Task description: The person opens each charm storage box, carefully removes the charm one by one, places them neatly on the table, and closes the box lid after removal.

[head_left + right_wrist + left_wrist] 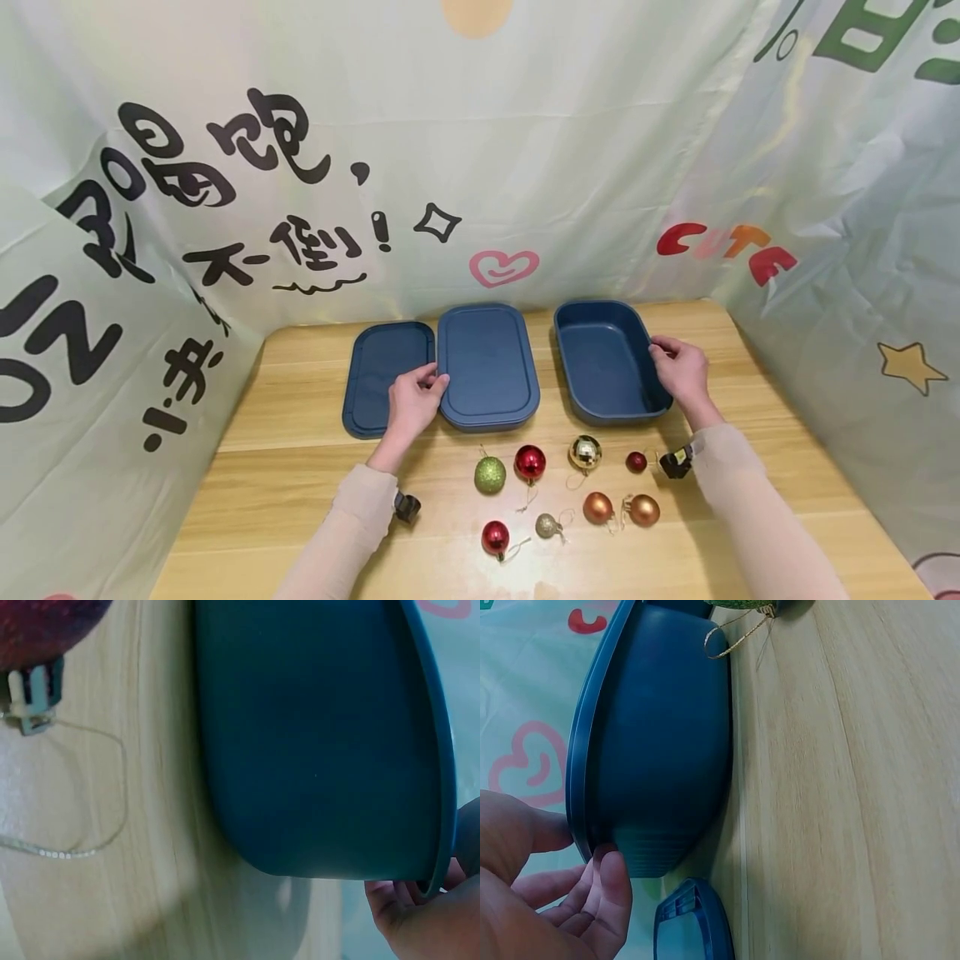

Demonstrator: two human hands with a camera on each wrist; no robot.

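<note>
My left hand grips the left edge of a blue rectangular food container with its lid on. In the left wrist view the thumb lies against the lid side and the fingers curl under the rim of this container. To the right, an uncovered blue container stands with its hollow inside showing. My right hand pinches its right rim, the fingers partly hidden behind the wall of the container in the right wrist view. A loose blue lid lies flat beside my left hand.
In front of the containers lie several Christmas baubles: a glittery green one, shiny red ones, a gold one, copper ones and a small dark red one near my right wrist. A printed curtain borders the wooden table.
</note>
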